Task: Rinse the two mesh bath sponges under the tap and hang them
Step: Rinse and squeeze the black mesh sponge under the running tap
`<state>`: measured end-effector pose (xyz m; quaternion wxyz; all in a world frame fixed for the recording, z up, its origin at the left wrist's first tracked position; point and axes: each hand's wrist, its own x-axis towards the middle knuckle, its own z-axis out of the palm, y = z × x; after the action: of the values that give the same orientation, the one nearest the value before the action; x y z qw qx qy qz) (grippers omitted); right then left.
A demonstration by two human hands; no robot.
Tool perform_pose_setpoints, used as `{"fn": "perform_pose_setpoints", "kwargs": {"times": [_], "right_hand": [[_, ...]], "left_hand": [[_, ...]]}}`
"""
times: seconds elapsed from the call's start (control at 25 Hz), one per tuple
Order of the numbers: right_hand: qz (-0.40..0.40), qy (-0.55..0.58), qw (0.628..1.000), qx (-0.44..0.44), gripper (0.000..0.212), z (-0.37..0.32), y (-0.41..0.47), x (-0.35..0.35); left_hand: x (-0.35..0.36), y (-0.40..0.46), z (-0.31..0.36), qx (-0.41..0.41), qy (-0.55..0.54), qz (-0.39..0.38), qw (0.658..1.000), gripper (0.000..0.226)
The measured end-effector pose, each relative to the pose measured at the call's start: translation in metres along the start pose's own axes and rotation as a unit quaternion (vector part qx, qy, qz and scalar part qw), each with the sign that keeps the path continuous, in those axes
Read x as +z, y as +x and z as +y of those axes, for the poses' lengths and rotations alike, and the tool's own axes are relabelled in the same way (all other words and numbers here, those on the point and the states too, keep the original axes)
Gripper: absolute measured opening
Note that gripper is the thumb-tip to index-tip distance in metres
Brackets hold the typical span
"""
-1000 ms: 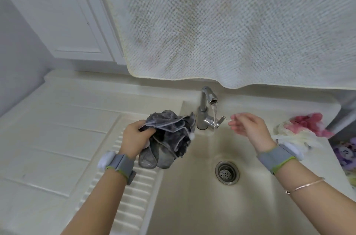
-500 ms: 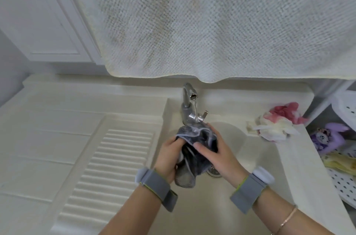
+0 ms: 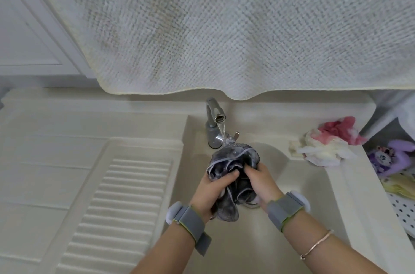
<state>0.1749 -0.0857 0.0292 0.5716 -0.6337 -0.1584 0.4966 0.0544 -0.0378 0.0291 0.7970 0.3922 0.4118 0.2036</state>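
Observation:
A dark grey mesh bath sponge sits under the running stream from the metal tap, over the cream sink. My left hand grips its left side and my right hand grips its right side, both squeezing it. Water falls onto the top of the sponge. A second sponge, pink and white mesh, lies on the sink's right ledge, untouched.
A large white textured towel hangs low over the back of the sink, just above the tap. A ribbed washboard slopes at the left. A purple plush toy and a perforated white basket lie at the right.
One second ago my left hand alone held the grey sponge left of the tap. It then came under the stream and my right hand closed on it.

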Motion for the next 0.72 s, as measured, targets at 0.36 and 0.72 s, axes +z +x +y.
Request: {"fn": "perform_pose_setpoints", "kwargs": {"times": [0.36, 0.72], "right_hand": [[-0.080, -0.234, 0.954, -0.169, 0.069, -0.007, 0.007, 0.005], [0.054, -0.495, 0.858, -0.128, 0.038, -0.004, 0.024, 0.043]], "left_hand": [[0.000, 0.032, -0.005, 0.051, 0.392, 0.159, 0.905, 0.023], [0.003, 0.023, 0.001, 0.081, 0.491, 0.180, 0.848, 0.029]]}}
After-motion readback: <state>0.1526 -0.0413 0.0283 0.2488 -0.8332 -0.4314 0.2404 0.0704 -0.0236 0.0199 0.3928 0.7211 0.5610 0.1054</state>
